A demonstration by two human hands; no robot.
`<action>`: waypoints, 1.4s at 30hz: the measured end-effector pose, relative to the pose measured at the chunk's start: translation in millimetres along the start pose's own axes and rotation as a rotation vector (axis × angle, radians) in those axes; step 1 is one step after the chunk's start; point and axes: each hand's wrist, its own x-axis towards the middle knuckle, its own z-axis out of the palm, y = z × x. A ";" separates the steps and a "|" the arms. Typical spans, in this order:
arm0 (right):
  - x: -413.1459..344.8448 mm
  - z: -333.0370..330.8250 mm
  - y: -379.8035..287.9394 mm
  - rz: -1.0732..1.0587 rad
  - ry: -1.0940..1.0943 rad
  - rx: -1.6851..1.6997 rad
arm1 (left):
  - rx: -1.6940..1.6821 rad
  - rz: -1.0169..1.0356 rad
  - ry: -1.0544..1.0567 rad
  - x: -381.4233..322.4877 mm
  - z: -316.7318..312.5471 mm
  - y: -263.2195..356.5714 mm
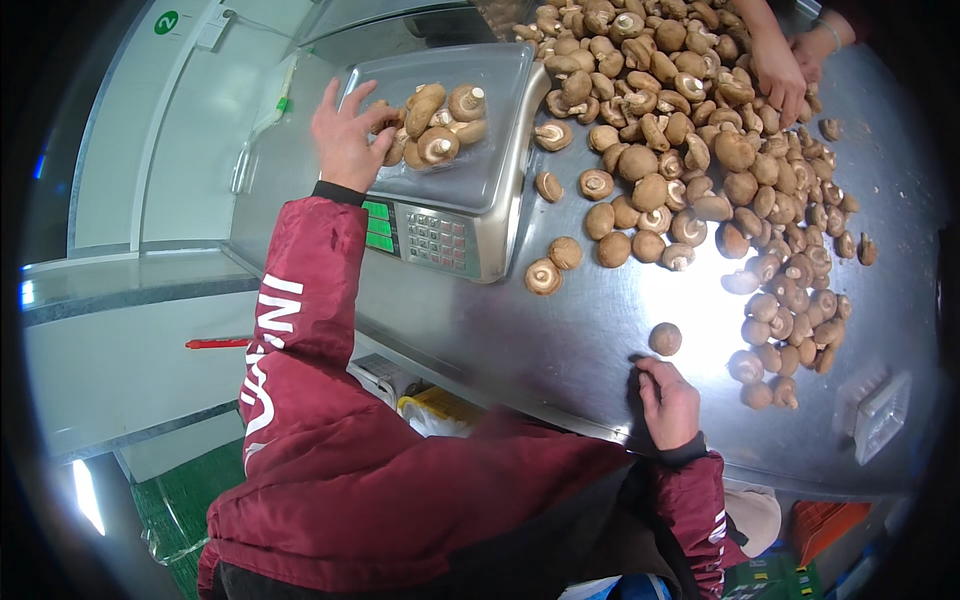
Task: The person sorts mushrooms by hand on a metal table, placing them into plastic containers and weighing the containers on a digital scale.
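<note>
My left hand (351, 139) reaches over the platform of a digital scale (450, 187). Its thumb and index finger pinch a brown mushroom (379, 129) at the left side of a small group of shiitake-like mushrooms (438, 145); the other fingers are spread. Some of that group lie stem up. Clear plastic seems to lie under them, but its outline is hard to make out. On the metal table, my right hand (670, 405) rests near the front edge, fingers loosely bent and holding nothing. A single mushroom (665, 339) lies cap up just beyond its fingertips.
A large heap of mushrooms (637, 161) spreads over the steel table (465, 330). Another person's hands (780, 71) work at its far right. Clear plastic trays (882, 417) stand at right. A red pen (217, 343) lies left; an orange crate (829, 525) is below the table.
</note>
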 end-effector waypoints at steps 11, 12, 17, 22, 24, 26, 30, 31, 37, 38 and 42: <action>0.4 -0.2 -0.6 -0.056 0.006 0.003 | -0.036 -0.042 -0.031 2.1 22.0 2.9; -0.6 -0.1 2.3 -0.048 0.008 -0.009 | -0.123 -0.022 0.024 4.8 19.5 -3.7; -1.2 -2.9 5.2 -0.007 -0.021 -0.016 | -0.693 -0.489 0.117 -7.7 1.7 -4.3; -1.8 -1.5 2.0 -0.096 0.013 -0.015 | -0.656 -0.413 0.078 -13.1 -5.5 -6.3; -4.8 -2.3 0.1 -0.105 0.010 -0.025 | -0.364 -0.249 0.163 -10.8 1.7 -0.3; -10.0 -4.4 -0.7 -0.084 -0.005 -0.037 | -0.322 -0.344 0.110 -11.4 -1.7 4.4; -20.9 -6.4 7.7 -0.082 0.011 -0.050 | -0.954 -0.648 0.002 -15.1 -8.9 -5.7; -22.6 -6.7 9.9 -0.079 0.015 -0.051 | -0.932 -0.631 0.003 -14.7 -9.2 -7.5; -24.2 -3.0 6.7 -0.082 -0.003 -0.070 | -0.790 -0.592 0.004 -15.7 -4.3 -14.3; -24.5 -2.4 5.2 -0.084 -0.010 -0.076 | -0.773 -0.589 0.018 -19.3 -0.5 -18.5; -25.4 1.1 7.6 -0.097 -0.011 -0.130 | -0.487 -0.454 0.051 -18.6 -1.5 -10.5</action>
